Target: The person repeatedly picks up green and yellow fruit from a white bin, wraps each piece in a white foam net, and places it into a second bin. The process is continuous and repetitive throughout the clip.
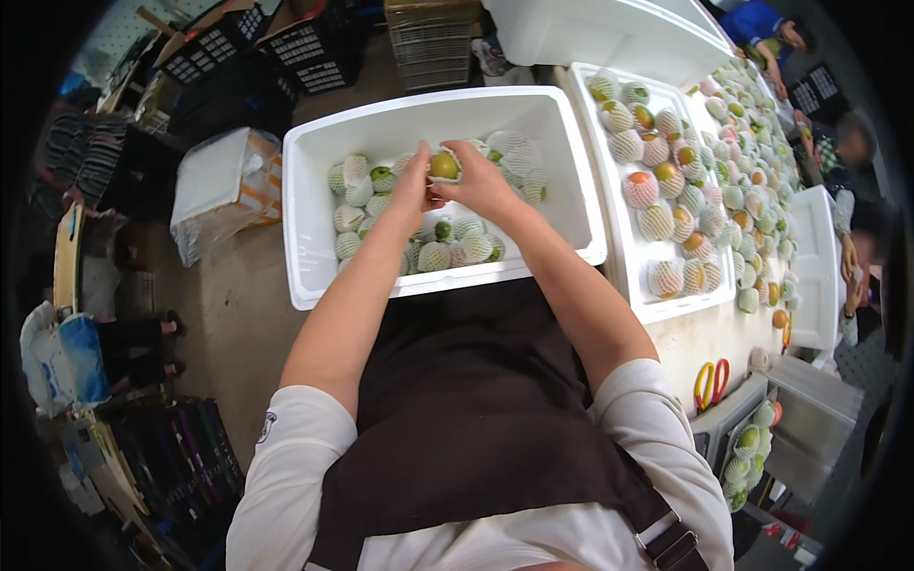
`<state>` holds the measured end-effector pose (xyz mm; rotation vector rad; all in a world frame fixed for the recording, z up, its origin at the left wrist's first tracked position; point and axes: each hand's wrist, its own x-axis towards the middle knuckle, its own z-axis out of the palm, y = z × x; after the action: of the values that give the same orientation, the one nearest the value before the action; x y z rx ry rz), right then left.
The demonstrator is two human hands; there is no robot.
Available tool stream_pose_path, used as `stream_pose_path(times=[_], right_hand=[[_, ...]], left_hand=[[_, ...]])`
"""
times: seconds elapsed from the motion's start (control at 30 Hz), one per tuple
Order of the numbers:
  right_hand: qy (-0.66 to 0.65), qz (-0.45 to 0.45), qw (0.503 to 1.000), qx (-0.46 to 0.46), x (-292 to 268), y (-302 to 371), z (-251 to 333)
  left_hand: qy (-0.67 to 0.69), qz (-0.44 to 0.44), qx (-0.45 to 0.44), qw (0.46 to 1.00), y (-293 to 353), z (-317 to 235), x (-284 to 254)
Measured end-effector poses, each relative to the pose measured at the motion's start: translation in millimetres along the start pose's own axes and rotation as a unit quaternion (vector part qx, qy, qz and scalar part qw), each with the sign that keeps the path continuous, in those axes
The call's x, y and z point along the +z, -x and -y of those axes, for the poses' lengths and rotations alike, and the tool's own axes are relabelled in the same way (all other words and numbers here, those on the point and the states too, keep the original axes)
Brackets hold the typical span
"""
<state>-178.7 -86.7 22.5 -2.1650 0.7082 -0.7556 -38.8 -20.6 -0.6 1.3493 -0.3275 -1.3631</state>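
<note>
Over the white foam box (303, 219), both my hands meet around a round yellow-green fruit (444, 167) with white foam netting at its lower edge. My left hand (413, 187) closes on its left side. From the right, my right hand (481, 181) curls over it, fingers wrapped around. Some of my fingertips are hidden behind the fruit. Below my hands, several net-wrapped green fruits (434, 256) lie on the bottom of the box. More netted fruits (519, 157) are grouped at its right end, partly behind my right hand.
On the right, a white foam tray (657, 307) holds rows of netted fruit beside a large pile (752, 190). Scissors (711, 384) lie near a grey bin (814, 409). A plastic-wrapped carton (228, 190) stands left. Black crates (305, 48) are at the back. Other people are at both sides.
</note>
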Motion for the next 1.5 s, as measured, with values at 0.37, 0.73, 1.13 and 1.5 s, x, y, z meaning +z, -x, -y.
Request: stream_pose_path(times=[0.37,0.73,1.13,1.5], right_hand=[[-0.112,-0.142,0.973,0.146,-130.8,38.0,9.8],[0.438,-0.218,0.855,0.174,-277.4,137.5,-59.8],[0.162,-0.214,0.963,-0.027,-133.3,32.5,16.2],[0.124,0.019,0.978,0.166,-27.5,8.0,-53.3]], left_hand=[[0.027,0.038,0.042,0.998,7.3,-6.9,2.9],[0.04,0.062,0.041,0.996,4.2,-6.5,2.9],[0.029,-0.041,0.058,0.997,-7.0,-0.7,-11.2],[0.057,-0.079,0.116,0.989,0.8,-7.3,-9.3]])
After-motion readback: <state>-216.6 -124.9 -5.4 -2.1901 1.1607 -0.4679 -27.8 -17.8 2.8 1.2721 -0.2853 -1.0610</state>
